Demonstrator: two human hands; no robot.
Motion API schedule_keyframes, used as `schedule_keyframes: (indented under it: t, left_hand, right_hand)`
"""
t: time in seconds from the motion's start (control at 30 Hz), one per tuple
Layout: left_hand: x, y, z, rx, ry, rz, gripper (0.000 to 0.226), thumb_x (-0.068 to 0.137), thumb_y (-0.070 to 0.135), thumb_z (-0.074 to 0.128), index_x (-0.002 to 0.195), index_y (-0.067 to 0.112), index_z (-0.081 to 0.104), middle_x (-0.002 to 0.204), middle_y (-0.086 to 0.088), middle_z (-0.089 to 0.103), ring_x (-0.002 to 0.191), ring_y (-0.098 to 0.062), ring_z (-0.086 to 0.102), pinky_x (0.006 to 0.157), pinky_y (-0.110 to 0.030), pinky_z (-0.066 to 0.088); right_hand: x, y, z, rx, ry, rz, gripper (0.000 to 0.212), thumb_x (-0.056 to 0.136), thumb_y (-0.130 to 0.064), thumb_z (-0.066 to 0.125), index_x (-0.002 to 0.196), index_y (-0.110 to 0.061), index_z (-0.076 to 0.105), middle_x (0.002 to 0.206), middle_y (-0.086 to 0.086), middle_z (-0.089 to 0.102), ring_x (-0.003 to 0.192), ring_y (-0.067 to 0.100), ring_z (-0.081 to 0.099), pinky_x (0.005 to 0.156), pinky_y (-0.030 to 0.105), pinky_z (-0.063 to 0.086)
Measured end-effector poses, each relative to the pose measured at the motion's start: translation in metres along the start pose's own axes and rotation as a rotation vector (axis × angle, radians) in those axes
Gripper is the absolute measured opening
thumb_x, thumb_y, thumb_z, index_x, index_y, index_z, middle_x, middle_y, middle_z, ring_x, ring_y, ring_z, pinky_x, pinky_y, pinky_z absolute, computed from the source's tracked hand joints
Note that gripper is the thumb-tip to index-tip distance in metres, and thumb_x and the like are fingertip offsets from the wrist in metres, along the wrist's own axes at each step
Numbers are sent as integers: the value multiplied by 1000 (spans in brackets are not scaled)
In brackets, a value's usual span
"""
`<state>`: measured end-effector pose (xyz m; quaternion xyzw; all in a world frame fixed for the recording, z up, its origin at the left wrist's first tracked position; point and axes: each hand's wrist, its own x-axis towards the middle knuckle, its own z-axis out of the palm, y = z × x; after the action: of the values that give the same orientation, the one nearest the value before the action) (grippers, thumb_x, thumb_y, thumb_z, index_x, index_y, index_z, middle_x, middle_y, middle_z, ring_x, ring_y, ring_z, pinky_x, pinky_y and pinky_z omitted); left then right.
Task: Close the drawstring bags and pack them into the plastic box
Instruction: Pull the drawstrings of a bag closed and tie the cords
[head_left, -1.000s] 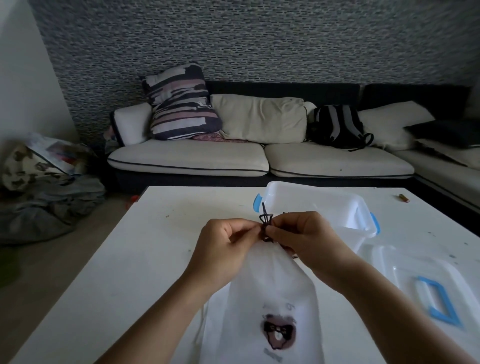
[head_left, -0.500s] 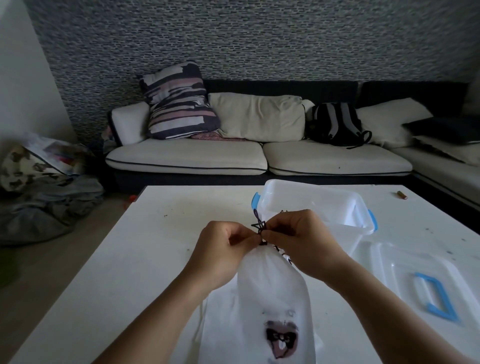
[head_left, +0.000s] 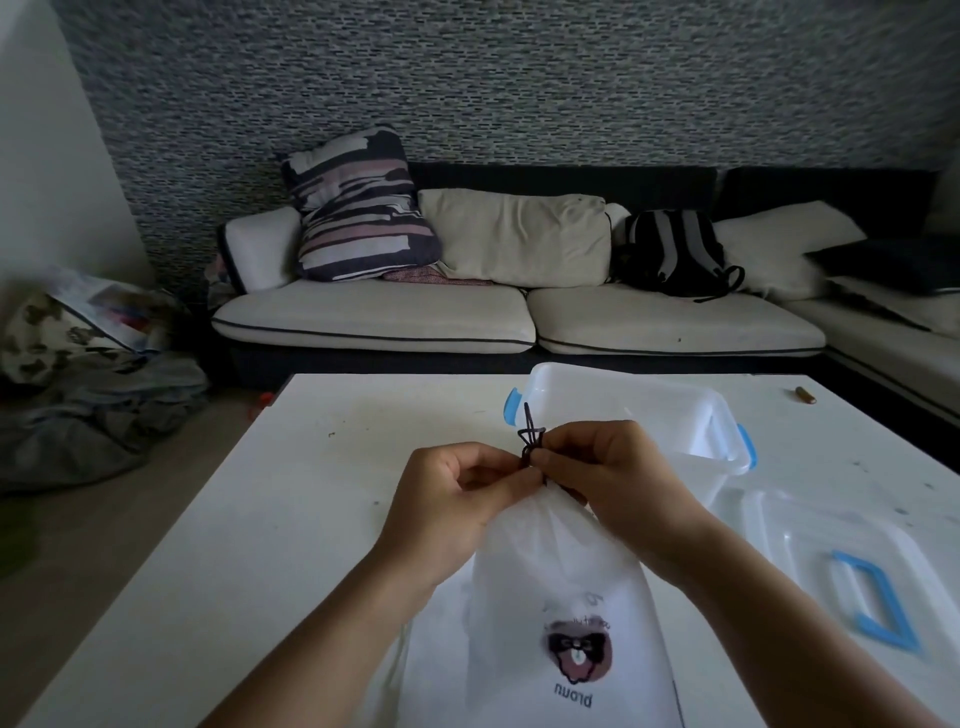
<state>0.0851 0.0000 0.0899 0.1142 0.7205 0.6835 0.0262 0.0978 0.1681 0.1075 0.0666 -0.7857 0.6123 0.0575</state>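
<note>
A white drawstring bag with a brown bear print stands gathered at its neck in front of me on the white table. My left hand and my right hand meet at the bag's neck. Both pinch its dark drawstring, whose loops stick up between the fingertips. Another white bag lies flat under it. Behind my right hand sits the clear plastic box with blue latches, uncovered.
The box's clear lid with a blue handle lies flat on the table at the right. A small brown item rests near the table's far right edge. A sofa with cushions and a backpack stands beyond the table.
Both hands stayed together at the bag's neck, shifting slightly on the drawstring. The bag's printed front has turned and settled a little.
</note>
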Motion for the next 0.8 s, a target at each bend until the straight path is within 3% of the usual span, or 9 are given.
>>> schedule_keyframes:
  t: [0.13, 0.3, 0.47, 0.57, 0.7, 0.8]
  left_hand:
    - [0, -4, 3, 5, 74, 27, 6, 84, 11, 77, 89, 13, 78, 83, -2, 78, 84, -19, 75, 85, -31, 58]
    - [0, 1, 8, -86, 153, 74, 23, 86, 5, 74, 104, 18, 68, 83, -6, 77, 79, -14, 72, 77, -20, 54]
    - [2, 3, 9, -380, 20, -72, 26, 89, 4, 68, 113, 16, 67, 96, -15, 75, 94, -27, 71, 97, -41, 51]
    - [3, 3, 5, -110, 12, 45, 24, 89, 5, 70, 108, 18, 66, 88, -9, 77, 91, -27, 73, 90, -38, 54]
    - [4, 4, -4, 182, 22, 296, 21, 86, 6, 74, 97, 19, 62, 78, 2, 75, 76, -12, 72, 74, -20, 53]
    - [3, 5, -11, 351, -21, 500, 20, 84, 4, 75, 95, 21, 71, 82, 8, 74, 81, -8, 72, 77, -18, 55]
  right_hand:
    - [2, 3, 0, -30, 2, -3, 18, 92, -6, 67, 74, -4, 73, 56, 0, 53, 52, 10, 41, 53, 21, 36]
    - [3, 4, 1, -98, 30, -29, 18, 91, -9, 69, 73, -7, 73, 55, -2, 54, 50, 9, 40, 51, 20, 36]
    - [4, 4, -2, 20, 0, 11, 20, 93, -6, 66, 73, -4, 73, 58, 1, 52, 52, 11, 40, 51, 19, 35]
    - [4, 5, -3, 140, -45, 81, 20, 95, -4, 62, 77, 1, 71, 65, 8, 53, 57, 14, 43, 56, 23, 37]
    - [3, 5, -5, 339, -166, 188, 21, 90, -9, 65, 90, 12, 65, 87, 19, 53, 85, 31, 46, 79, 40, 38]
    - [4, 4, -7, 355, -188, 225, 13, 93, -5, 62, 84, 1, 69, 79, 14, 54, 76, 25, 47, 72, 29, 42]
